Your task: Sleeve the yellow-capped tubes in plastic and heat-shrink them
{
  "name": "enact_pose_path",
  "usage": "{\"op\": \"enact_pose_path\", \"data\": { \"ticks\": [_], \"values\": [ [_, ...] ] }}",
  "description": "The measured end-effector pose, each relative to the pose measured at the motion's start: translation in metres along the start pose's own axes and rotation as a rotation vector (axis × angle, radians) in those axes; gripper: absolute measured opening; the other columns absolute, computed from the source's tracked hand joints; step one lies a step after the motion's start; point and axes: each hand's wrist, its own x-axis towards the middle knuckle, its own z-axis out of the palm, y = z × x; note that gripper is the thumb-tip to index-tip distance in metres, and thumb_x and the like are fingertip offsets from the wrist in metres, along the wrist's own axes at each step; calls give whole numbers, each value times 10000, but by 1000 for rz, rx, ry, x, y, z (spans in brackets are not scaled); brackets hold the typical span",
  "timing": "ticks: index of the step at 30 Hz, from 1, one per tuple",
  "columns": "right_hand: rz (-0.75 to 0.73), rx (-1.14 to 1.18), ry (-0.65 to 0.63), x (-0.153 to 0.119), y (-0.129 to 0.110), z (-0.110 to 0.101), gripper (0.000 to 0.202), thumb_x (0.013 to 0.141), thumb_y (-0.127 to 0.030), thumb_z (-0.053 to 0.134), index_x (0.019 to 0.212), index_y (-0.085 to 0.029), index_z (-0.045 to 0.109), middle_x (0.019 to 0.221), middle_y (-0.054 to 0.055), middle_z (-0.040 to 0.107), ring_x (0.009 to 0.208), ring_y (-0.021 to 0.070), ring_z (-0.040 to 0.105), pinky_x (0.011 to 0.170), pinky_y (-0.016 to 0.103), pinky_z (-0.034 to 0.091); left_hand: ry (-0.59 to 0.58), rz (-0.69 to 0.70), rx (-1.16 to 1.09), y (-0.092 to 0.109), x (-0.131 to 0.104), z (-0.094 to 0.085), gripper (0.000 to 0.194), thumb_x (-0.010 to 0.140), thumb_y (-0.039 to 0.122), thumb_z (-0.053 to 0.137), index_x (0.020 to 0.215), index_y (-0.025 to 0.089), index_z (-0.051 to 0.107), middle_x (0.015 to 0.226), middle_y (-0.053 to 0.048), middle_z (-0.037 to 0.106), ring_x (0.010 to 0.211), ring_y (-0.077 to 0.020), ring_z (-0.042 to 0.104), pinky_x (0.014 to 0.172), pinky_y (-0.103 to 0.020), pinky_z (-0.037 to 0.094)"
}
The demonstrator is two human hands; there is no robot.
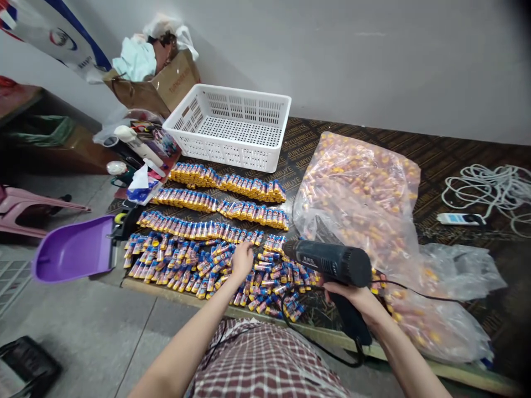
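Observation:
My right hand (352, 298) grips the handle of a black heat gun (326, 260), its nozzle pointing left over the small tubes. Its black cord loops below the hand. My left hand (243, 260) is among the tubes, fingers curled at the end of the front row; whatever they hold is hidden. The loose tubes (174, 260), with blue tops, yellow bottoms and printed sleeves, lie in a jumble along the front edge. Behind them, more tubes stand in neat rows (186, 200). A large clear plastic bag (360, 182) full of pinkish, yellow-ended tubes lies to the right.
A white plastic basket (232, 149) stands behind the rows. At left are a purple dustpan (77, 249), a box of tools (139, 146) and a paper bag (166, 85). A coiled white cable (489, 188) and power strip (460, 219) lie at far right.

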Motion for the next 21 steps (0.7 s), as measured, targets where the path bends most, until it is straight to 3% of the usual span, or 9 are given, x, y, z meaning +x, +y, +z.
{"op": "enact_pose_path", "data": {
  "ticks": [2,5,9,11,13,16,21],
  "values": [
    [28,-4,83,-15,3,-14,350,637,-432,738,811,-131,698,648,65,665,572,176,565,573,310,444,-106,25,20,26,21,26,233,800,201,471,986,179,610,1039,-75,648,1017,-183,569,931,-308,420],
    [42,52,220,-38,8,-32,386,616,-430,757,867,-144,690,739,80,682,574,174,568,559,315,458,-207,-2,82,61,42,61,400,758,362,565,1110,173,543,1118,-128,591,1082,-255,521,913,-369,412],
    [51,104,296,-53,13,-45,384,629,-414,757,905,-161,675,824,91,688,575,173,572,553,323,471,-282,-78,171,81,47,84,593,562,338,726,1086,169,506,1165,-168,517,1112,-343,467,866,-429,412],
    [56,121,299,-52,14,-47,374,632,-411,757,902,-165,674,827,86,687,578,172,574,557,321,472,-312,-89,189,77,44,81,587,511,298,748,1034,171,513,1127,-156,525,1068,-337,493,838,-407,422],
    [63,121,286,-45,15,-45,362,626,-413,758,874,-161,678,795,80,685,574,167,570,555,314,465,-323,-97,191,67,39,71,505,565,286,706,1018,181,506,1082,-132,538,992,-289,538,797,-357,432],
    [71,92,230,-27,14,-36,385,599,-428,759,859,-153,682,727,73,682,553,167,560,529,303,438,-291,-131,191,47,29,48,386,680,266,595,1039,193,477,1054,-109,540,897,-227,569,737,-306,431],
    [51,-46,74,11,8,-7,273,595,-393,737,669,-141,662,510,32,611,499,157,525,536,294,405,-248,-209,175,18,3,13,381,705,308,584,1044,193,452,973,-66,575,868,-201,574,725,-284,426]
  ]
}}
